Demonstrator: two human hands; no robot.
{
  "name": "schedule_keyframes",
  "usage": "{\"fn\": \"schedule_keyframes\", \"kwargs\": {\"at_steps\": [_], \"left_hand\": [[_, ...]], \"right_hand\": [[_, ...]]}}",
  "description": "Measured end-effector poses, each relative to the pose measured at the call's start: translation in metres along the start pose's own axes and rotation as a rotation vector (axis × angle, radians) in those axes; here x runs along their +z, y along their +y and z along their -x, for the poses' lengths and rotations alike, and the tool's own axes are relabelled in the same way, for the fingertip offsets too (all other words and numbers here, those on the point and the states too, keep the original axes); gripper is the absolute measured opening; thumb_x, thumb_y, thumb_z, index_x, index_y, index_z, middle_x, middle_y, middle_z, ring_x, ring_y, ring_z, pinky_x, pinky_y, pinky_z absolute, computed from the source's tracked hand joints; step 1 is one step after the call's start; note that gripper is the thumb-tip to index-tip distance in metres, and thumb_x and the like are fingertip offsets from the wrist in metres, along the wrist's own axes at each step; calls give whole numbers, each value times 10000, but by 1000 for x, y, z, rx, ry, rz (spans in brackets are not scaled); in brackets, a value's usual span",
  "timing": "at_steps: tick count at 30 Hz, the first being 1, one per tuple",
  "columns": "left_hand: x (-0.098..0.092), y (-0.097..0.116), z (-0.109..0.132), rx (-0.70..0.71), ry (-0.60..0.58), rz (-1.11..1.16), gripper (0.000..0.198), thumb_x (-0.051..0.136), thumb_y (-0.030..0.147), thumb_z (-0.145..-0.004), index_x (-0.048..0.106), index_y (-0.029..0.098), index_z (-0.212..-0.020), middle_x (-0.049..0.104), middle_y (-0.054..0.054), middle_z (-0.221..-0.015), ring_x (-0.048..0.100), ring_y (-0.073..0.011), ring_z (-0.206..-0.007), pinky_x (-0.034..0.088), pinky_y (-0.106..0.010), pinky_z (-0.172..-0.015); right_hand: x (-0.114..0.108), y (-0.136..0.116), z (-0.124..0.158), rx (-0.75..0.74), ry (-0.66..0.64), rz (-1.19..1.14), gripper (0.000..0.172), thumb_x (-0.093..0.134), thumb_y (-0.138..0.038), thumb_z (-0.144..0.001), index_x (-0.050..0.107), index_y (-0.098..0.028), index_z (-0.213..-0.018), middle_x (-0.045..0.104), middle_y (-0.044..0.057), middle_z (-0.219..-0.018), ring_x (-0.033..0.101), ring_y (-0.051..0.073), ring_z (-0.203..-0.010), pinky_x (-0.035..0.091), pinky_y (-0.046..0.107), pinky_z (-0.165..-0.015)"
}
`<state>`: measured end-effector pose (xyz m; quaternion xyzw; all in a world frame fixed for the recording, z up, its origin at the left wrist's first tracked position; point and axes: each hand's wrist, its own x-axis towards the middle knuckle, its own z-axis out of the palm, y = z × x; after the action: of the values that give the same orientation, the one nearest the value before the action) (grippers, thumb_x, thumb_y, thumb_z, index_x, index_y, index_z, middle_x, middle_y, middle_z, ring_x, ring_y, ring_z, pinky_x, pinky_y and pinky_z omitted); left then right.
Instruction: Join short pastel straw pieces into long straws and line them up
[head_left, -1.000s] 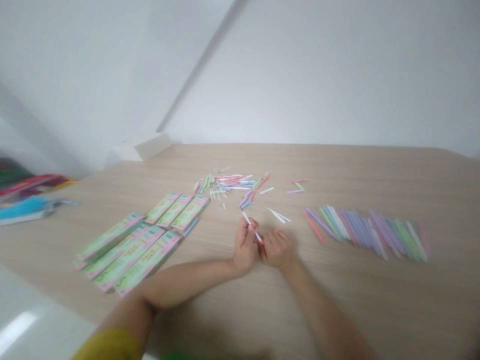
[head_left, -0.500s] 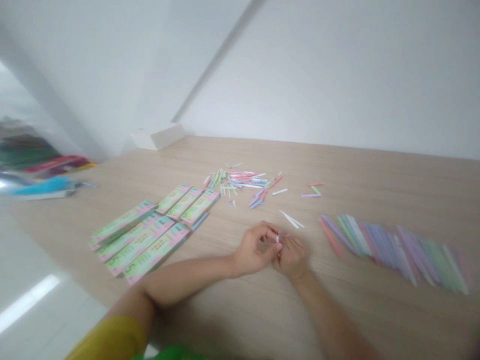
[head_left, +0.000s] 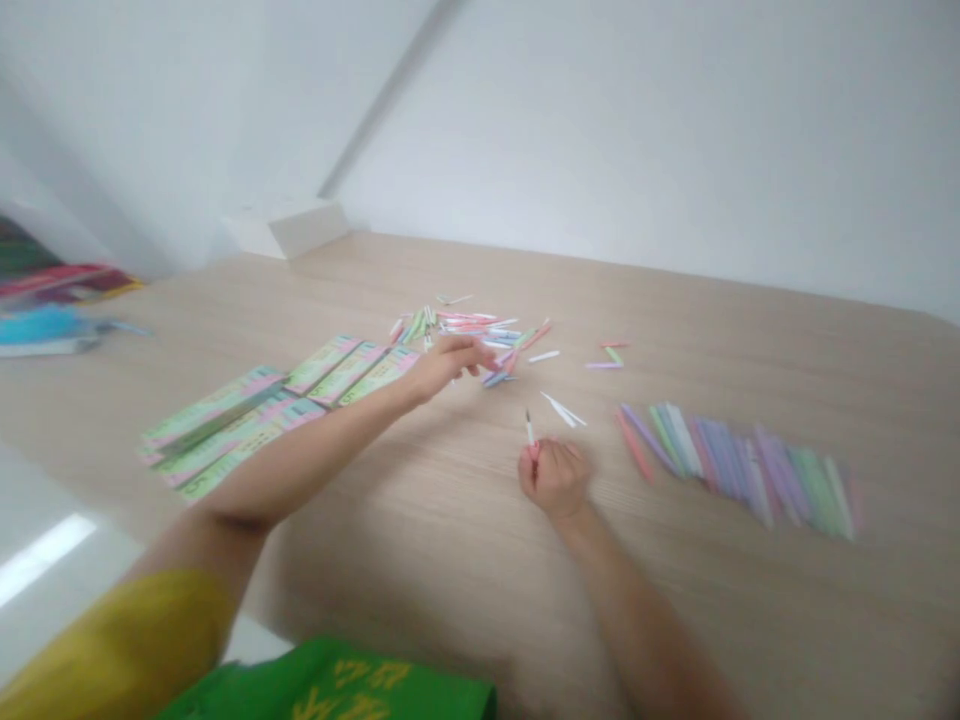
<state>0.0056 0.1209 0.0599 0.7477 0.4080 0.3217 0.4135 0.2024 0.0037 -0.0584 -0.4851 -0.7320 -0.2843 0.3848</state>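
My right hand (head_left: 557,476) is closed in a fist over the table, around a slim pen (head_left: 531,430) whose dark tip and white front part point up and away; a bit of pink shows at the thumb. My left hand (head_left: 452,364) stretches out over the near side of a loose pile of small coloured sticks (head_left: 480,325), its fingers extended and apart. Whether its fingertips touch the purple and blue pieces (head_left: 496,378) beneath them, I cannot tell. Several thin white pieces (head_left: 562,410) lie just beyond my right hand.
A long row of pastel pen-like sticks (head_left: 739,465) lies on the right. Flat green-and-pink boxes (head_left: 322,368) stand in two rows at left, partly behind my left arm. A white block (head_left: 300,230) is at the back by the wall. Blue and red items (head_left: 45,325) lie far left.
My hands, together at the pen before, are now apart. My left hand has moved forward and left to the pile, opening. The pen stays in my right hand. The view has shifted.
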Motion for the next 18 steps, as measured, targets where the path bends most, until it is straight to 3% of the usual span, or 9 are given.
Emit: {"fn": "schedule_keyframes", "kwargs": {"at_steps": [4, 7, 10, 14, 18], "left_hand": [[17, 46, 48, 310, -125, -388, 348, 500, 442, -863, 686, 159, -947, 696, -54, -870, 599, -167, -761, 452, -291, -710], [29, 67, 71, 415, -158, -782, 254, 516, 335, -863, 679, 148, -918, 696, -76, -871, 618, -220, -854, 462, -321, -740], [35, 73, 78, 359, -229, -1004, 241, 454, 233, -890, 670, 127, -869, 689, -105, -825, 638, -238, -837, 471, -318, -683], [36, 76, 83, 251, -280, -1122, 233, 485, 264, -888, 681, 137, -885, 694, -124, -797, 668, -253, -769, 470, -318, -627], [31, 85, 91, 196, -276, -1243, 255, 494, 290, -892, 690, 134, -841, 701, -142, -761, 684, -267, -751, 457, -310, -603]], "right_hand": [[-2, -3, -1, -38, -30, 41, 265, 455, -230, -879, 464, -210, -614, 485, -2, -521, 437, 143, -523, 308, 321, -615], [-2, -4, -1, -76, -6, 33, 274, 470, -229, -869, 465, -205, -595, 479, 1, -511, 433, 144, -527, 306, 323, -611], [-3, -5, -1, -111, 5, 30, 286, 479, -233, -863, 463, -204, -579, 478, 5, -510, 425, 145, -531, 314, 322, -619], [-7, -12, -1, -147, 0, 43, 289, 473, -250, -865, 477, -206, -579, 485, 14, -529, 430, 157, -557, 348, 331, -665], [-12, -25, 0, -56, -40, -1, 238, 471, -281, -892, 553, -195, -686, 565, 53, -661, 512, 196, -698, 398, 376, -815]]}}
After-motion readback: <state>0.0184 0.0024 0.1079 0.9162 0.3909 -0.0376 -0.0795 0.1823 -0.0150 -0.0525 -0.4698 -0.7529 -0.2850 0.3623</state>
